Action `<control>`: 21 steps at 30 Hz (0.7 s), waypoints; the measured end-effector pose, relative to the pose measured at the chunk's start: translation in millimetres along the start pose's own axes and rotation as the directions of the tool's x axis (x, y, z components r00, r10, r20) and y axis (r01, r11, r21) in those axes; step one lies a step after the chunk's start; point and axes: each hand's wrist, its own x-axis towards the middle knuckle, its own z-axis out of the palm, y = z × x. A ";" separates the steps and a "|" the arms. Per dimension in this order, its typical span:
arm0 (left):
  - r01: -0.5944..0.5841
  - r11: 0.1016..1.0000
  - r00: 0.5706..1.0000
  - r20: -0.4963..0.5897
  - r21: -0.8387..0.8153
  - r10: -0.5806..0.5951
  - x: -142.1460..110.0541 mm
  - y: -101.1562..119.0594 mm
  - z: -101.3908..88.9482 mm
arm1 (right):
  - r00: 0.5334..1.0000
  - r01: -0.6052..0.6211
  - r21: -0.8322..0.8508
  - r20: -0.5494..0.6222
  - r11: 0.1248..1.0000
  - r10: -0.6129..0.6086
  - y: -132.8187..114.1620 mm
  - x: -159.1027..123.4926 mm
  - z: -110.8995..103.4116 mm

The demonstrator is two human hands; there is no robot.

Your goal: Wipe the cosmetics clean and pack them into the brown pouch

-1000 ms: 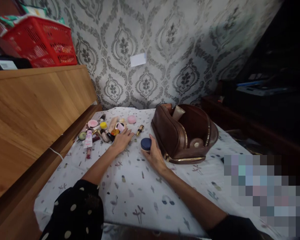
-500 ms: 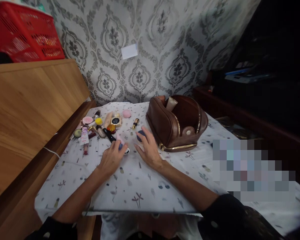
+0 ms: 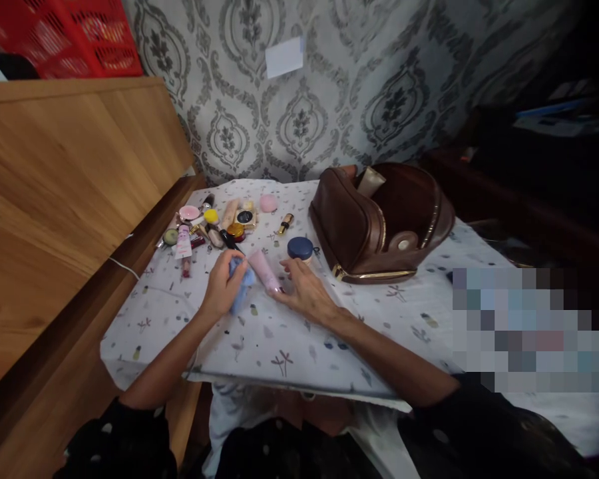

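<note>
My left hand (image 3: 223, 283) is closed around a crumpled light-blue cloth (image 3: 238, 299), part of which shows below the fingers. My right hand (image 3: 307, 291) has its thumb and fingers around the lower end of a pink squeeze tube (image 3: 263, 269), which slants between both hands. Just beyond the right fingers stands a round jar with a dark blue lid (image 3: 300, 248). A black stick-shaped item (image 3: 230, 242) lies past the left fingertips, at the edge of a group of cosmetics. An open brown zip bag (image 3: 352, 226) sits to the right, a beige tube (image 3: 371, 181) poking out.
At the left of the patterned tablecloth (image 3: 279, 346) lie a pink tube with white label (image 3: 184, 241), an amber-lidded pot (image 3: 236, 231), a pink sponge (image 3: 268, 203) and a gold-and-black lipstick (image 3: 285, 223). A wooden panel (image 3: 90, 146) borders the left side, a patterned wall the back.
The view has shifted, so the table things sit higher and farther right. The blue cloth now shows in my left hand. My right hand has gone from the blue-lidded jar to the pink tube.
</note>
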 end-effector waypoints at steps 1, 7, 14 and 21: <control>-0.016 0.999 0.999 -0.031 -0.034 0.015 0.8 2.9 5.3 | 1.000 -0.022 -0.043 0.022 0.999 0.023 -2.0 -0.5 -2.0; -0.467 0.884 0.860 0.220 -0.027 0.461 -4.7 1.8 46.8 | 0.993 -0.003 -0.183 0.115 0.983 0.025 -4.8 -2.4 -4.4; -0.496 0.839 0.862 0.248 0.225 0.443 8.7 -31.5 54.2 | 1.000 0.028 -0.138 0.016 0.990 -0.027 0.9 -1.3 3.1; -0.147 0.887 0.987 0.007 0.437 0.160 23.4 -54.2 35.7 | 0.998 0.028 -0.017 -0.048 0.999 -0.028 9.0 -2.4 3.8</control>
